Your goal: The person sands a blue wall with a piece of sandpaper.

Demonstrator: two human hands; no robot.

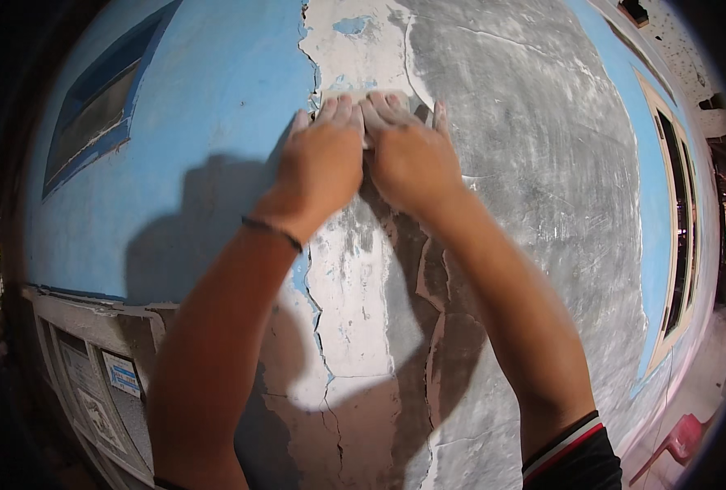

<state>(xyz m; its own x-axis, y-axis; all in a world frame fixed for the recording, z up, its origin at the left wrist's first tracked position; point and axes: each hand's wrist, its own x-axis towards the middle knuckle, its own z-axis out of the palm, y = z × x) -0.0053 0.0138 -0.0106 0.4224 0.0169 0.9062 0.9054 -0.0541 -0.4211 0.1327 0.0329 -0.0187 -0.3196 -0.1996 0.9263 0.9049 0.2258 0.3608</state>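
1. A blue-and-white sticker (124, 376) is showing print on a pane at lower left, inside a white frame (93, 327).
2. Flaking blue paint (216, 90), a chalky white strip (351, 286) and streaked grey plaster (534, 147) are meeting on the wall, where a jagged crack (318, 318) is running downward.
3. A pale, flat piece (403, 98) is lying against the white strip, high in view, beneath both hands' fingertips.
4. Left hand (322, 155) and right hand (412, 155) are reaching up side by side, dusty fingers extending nearly straight, pressing the piece flat rather than wrapping around it; the thumbs' hold is staying unclear.
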